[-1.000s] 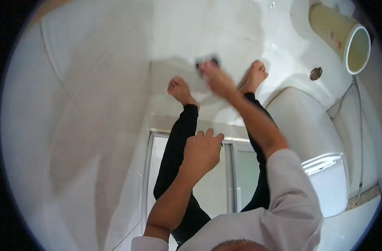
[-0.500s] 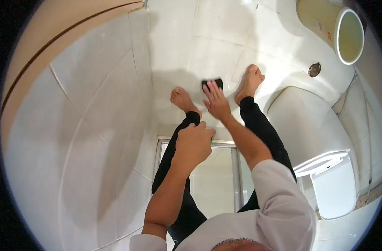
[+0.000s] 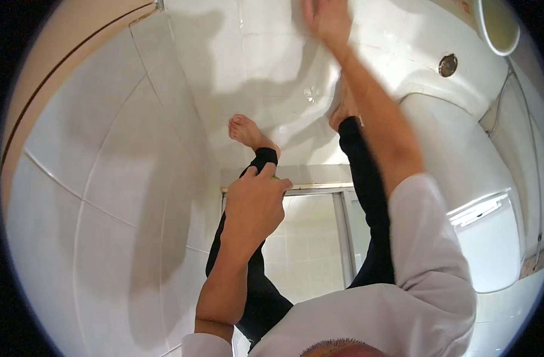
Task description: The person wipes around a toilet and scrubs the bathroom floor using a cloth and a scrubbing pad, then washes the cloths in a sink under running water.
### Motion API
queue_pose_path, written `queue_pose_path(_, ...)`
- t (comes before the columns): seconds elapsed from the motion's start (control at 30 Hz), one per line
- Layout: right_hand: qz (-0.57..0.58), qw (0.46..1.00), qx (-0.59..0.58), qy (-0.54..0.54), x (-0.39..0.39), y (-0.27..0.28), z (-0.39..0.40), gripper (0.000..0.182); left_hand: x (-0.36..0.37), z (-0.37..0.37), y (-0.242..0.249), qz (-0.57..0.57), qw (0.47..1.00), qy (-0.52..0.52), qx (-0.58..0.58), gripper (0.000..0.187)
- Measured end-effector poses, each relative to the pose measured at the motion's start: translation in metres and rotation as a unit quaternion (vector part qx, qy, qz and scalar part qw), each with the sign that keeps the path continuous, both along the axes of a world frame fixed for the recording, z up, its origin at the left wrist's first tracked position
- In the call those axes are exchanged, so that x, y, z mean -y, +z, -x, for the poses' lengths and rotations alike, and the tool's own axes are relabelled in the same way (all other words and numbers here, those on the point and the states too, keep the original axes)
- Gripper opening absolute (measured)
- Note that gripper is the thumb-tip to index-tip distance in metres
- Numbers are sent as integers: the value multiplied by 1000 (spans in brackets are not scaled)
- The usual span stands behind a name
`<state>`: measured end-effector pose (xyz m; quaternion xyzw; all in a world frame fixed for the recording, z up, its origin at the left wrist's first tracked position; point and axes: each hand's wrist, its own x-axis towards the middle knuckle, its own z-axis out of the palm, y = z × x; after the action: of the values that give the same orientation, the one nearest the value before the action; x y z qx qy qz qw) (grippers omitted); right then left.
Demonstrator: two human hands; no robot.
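My left hand [image 3: 256, 199] is closed in front of the left shin, its fingers curled round a small green object [image 3: 275, 177] that is mostly hidden. My right hand [image 3: 329, 22] reaches far forward over the wet floor at the top edge of the view. Its fingers are smeared by motion and partly cut off. The black pad pressed under those fingers half a second ago is gone from its spot on the floor; at the hand it does not show clearly now.
Bare feet stand apart on the pale tiled floor [image 3: 260, 65]. At right are a white toilet [image 3: 456, 143], a round floor drain [image 3: 448, 65] and a bucket [image 3: 499, 30]. A tiled wall [image 3: 105, 178] rises at left. A metal-framed door sill [image 3: 319, 188] runs between the legs.
My right hand has swept forward to the top edge, and the black pad has left its earlier place. My left hand has shifted slightly left, still closed. The view has moved, cutting off more of the bucket.
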<state>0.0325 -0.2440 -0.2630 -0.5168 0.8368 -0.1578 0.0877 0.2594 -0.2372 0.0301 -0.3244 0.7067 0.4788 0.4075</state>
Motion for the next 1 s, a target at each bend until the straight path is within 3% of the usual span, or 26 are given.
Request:
queue_pose_path(0.07,-54,997,43,26,-89,10,-65,65,-5,2,1,-2,1000,-6,-6,22)
queue_pose_path(0.13,-196,959,205,-15,-193,34,-149,83,-18,1,-2,-12,1000,-13,-12,22)
queue_pose_path(0.2,-208,949,223,-80,-262,47,-203,84,-29,-4,-10,-7,999,-9,-32,23)
queue_pose_path(0.33,-107,975,130,-146,-194,12,-151,87,-43,-1,-12,-13,999,-43,-14,22)
queue_pose_path(0.4,-14,988,78,-130,-112,-2,-72,81,-39,1,-12,-51,998,-7,-34,22)
queue_pose_path(0.47,12,994,37,-100,-24,11,10,69,-24,11,-12,-93,995,-42,-5,24)
queue_pose_path(0.57,17,999,39,-30,54,5,82,73,-6,19,-18,-107,992,-66,12,28)
queue_pose_path(0.63,19,999,36,-29,35,-5,83,69,11,39,-30,-22,997,-67,17,26)
queue_pose_path(0.67,-16,993,118,-25,-2,-3,65,69,16,48,-17,42,996,-71,28,24)
queue_pose_path(0.7,-39,980,193,-21,-34,2,51,69,25,63,2,35,995,-91,36,24)
queue_pose_path(0.73,42,996,74,-5,-82,8,29,68,40,85,13,107,987,-121,20,21)
queue_pose_path(0.77,-11,992,122,-39,-128,15,3,68,55,110,21,186,972,-142,-2,18)
queue_pose_path(0.83,-62,969,203,-123,-240,22,-51,71,74,147,49,198,969,-144,-42,16)
queue_pose_path(0.87,-173,934,255,-181,-281,39,-70,75,79,163,70,178,971,-150,-61,14)
queue_pose_path(0.93,-245,848,277,-380,-332,65,-102,81,84,206,105,171,956,-228,-73,14)
queue_pose_path(1.0,-249,712,238,-612,-379,15,-129,88,82,249,120,186,932,-290,-112,13)
